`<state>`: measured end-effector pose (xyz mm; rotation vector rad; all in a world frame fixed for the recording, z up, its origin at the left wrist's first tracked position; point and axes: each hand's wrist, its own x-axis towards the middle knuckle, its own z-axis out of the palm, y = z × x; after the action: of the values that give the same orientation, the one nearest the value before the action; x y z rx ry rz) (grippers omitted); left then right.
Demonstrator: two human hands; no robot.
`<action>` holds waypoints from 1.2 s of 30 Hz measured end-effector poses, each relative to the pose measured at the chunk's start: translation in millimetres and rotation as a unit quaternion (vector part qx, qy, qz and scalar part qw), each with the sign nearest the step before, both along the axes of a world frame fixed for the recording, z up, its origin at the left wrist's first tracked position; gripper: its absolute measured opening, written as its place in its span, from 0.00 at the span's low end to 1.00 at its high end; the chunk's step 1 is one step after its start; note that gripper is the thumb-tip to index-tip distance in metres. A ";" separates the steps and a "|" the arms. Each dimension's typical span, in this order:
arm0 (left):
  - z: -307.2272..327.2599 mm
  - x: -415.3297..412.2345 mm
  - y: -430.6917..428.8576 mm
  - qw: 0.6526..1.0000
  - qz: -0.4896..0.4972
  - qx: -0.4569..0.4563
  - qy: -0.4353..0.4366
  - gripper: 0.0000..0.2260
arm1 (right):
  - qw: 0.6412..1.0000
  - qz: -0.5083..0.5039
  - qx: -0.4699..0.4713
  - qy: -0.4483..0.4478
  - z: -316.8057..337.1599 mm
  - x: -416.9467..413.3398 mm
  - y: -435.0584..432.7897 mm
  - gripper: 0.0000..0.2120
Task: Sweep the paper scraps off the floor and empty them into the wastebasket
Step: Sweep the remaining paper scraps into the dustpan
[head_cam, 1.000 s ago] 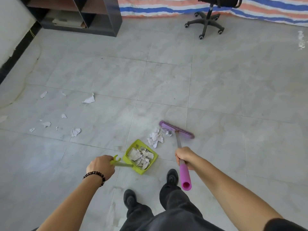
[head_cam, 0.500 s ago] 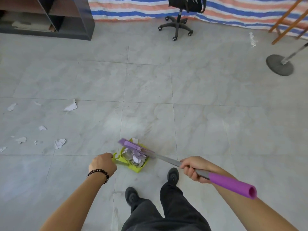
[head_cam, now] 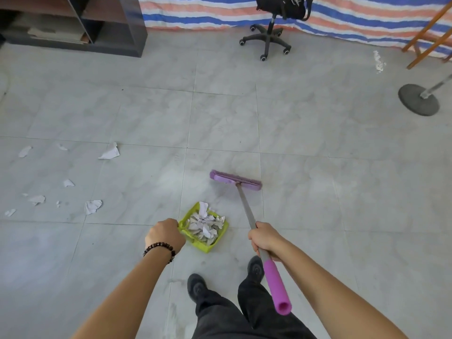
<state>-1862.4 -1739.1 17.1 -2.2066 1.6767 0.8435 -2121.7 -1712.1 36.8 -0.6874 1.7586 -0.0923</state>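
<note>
The left hand (head_cam: 165, 234), with a dark beaded bracelet (head_cam: 159, 248) at the wrist, is clenched round the handle of a lime-green plastic dustpan (head_cam: 208, 248); the handle itself is hidden under the knuckles. The pan is heaped with crumpled white paper scraps (head_cam: 204, 223), and one of them stands up over its far edge. Whether the pan rests on the tiles or is lifted just clear of them cannot be told.

The right hand (head_cam: 263, 237) grasps the grey metal shaft of a long-handled broom (head_cam: 247, 208), just above its pink foam grip (head_cam: 277, 287), whose open end points back toward the person. The shaft slants forward to the flat purple broom head (head_cam: 234, 180), which lies beyond the dustpan and a little to its right, apart from it.

Below the hands are two black shoes (head_cam: 197, 286) and dark trouser legs. More torn white scraps (head_cam: 92, 206) lie scattered on the grey marbled tile floor (head_cam: 318, 192) well to the left, the largest (head_cam: 110, 152) near a tile joint.

Farther off stand a black swivel office chair (head_cam: 269, 33) against a striped blue, orange and white tarpaulin (head_cam: 354, 18), a dark open shelf unit (head_cam: 117, 25) at the far left, and a round grey stand base (head_cam: 418, 100) at the right.
</note>
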 end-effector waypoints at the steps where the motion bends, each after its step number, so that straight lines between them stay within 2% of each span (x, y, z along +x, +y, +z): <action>1: 0.2 0.5 2.3 1.000 0.004 0.001 -0.001 0.14 | 1.000 0.014 0.005 0.008 -6.4 3.4 0.4 0.18; 5: -2.2 1.0 3.1 1.000 0.015 0.011 -0.005 0.15 | 0.997 0.064 0.054 0.002 -16.9 13.8 18.2 0.19; 6: -1.9 -0.4 1.2 1.000 0.017 0.011 -0.007 0.15 | 0.996 0.067 0.064 -0.011 -14.3 13.5 22.6 0.17; 9: 1.4 -3.7 -3.2 0.999 0.020 0.029 -0.014 0.12 | 0.991 0.071 0.110 -0.038 0.5 -0.2 24.5 0.04; 10: 2.3 -2.4 -3.8 0.998 0.022 0.049 -0.014 0.11 | 0.989 0.054 0.132 -0.045 8.0 -7.3 23.2 0.04; 12: 1.5 4.2 -4.5 0.993 0.045 0.109 0.024 0.12 | 0.982 0.000 0.175 -0.075 21.7 -22.8 19.0 0.07; 14: 0.9 9.6 -2.7 0.977 0.088 0.162 0.107 0.12 | 0.975 -0.042 0.190 -0.106 37.3 -33.1 13.4 0.10; 16: 7.7 13.9 5.7 0.963 0.126 0.176 0.160 0.06 | 0.968 -0.071 0.200 -0.133 50.0 -32.9 8.3 0.12; 20: 13.7 33.3 33.4 0.965 0.177 0.111 0.160 0.08 | 0.976 -0.069 0.164 -0.129 64.0 -8.6 -0.8 0.12; 27: 21.6 113.2 75.1 0.950 0.263 0.041 0.164 0.07 | 0.996 0.025 0.041 -0.075 67.1 79.0 -29.7 0.11; 36: 30.8 202.1 87.3 0.908 0.381 -0.017 0.175 0.08 | 0.988 0.093 0.033 -0.116 86.2 184.2 -82.7 0.11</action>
<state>-1660.3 -1651.8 47.9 -2.9018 0.8802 1.4628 -1937.5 -1794.8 123.1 -0.7584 1.4622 0.0147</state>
